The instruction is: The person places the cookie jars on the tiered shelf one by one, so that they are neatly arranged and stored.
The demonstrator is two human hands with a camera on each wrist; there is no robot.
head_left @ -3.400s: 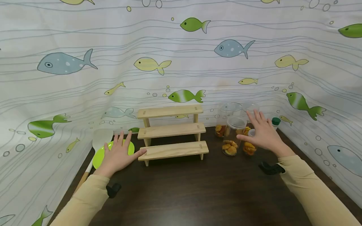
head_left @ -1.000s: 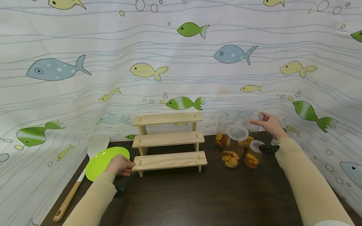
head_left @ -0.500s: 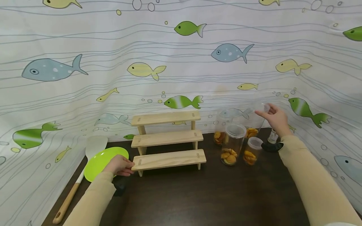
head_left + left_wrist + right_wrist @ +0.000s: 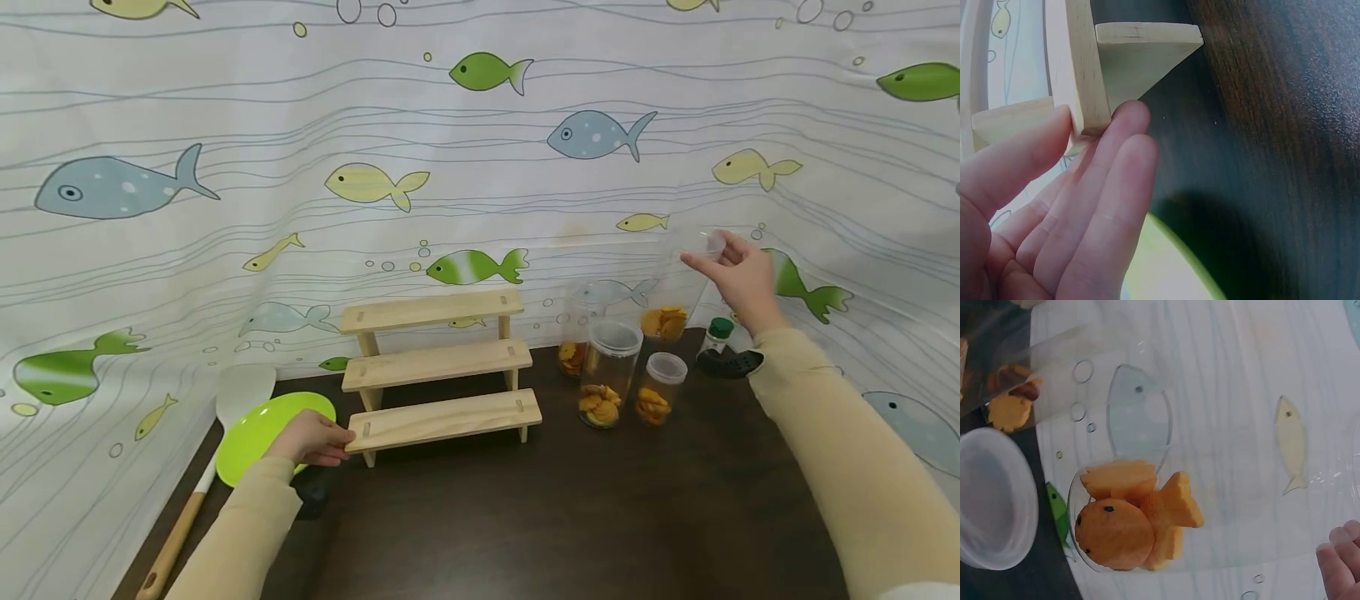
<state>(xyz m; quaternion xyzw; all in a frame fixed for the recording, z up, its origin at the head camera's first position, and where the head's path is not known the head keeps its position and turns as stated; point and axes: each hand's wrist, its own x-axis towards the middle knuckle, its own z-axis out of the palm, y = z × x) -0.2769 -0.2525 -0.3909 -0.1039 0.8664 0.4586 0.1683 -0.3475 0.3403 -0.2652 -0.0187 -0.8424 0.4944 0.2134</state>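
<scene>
A three-step wooden stand (image 4: 442, 421) rests on the dark table. My left hand (image 4: 309, 439) pinches the left end of its lowest board, thumb on one face and fingers on the other, as the left wrist view shows of the board (image 4: 1082, 69). My right hand (image 4: 742, 279) grips a tall clear jar (image 4: 667, 312) by its top and holds it raised above the table, slightly tilted. Orange-brown crackers (image 4: 1122, 531), some fish-shaped, lie at the jar's bottom in the right wrist view. Only fingertips of the right hand show there.
Below the raised jar stand a lidded tall jar (image 4: 611, 367), another tall jar (image 4: 573, 333) behind it and a small white-lidded jar (image 4: 663, 383). A green-capped bottle (image 4: 717, 333) is by the right wrist. A lime-green plate (image 4: 251, 433) and a wooden-handled spatula (image 4: 176, 533) lie left.
Both hands were spread over the table at first. The left has since gripped the stand and stayed there; the right has taken the back jar by its top and lifted it up.
</scene>
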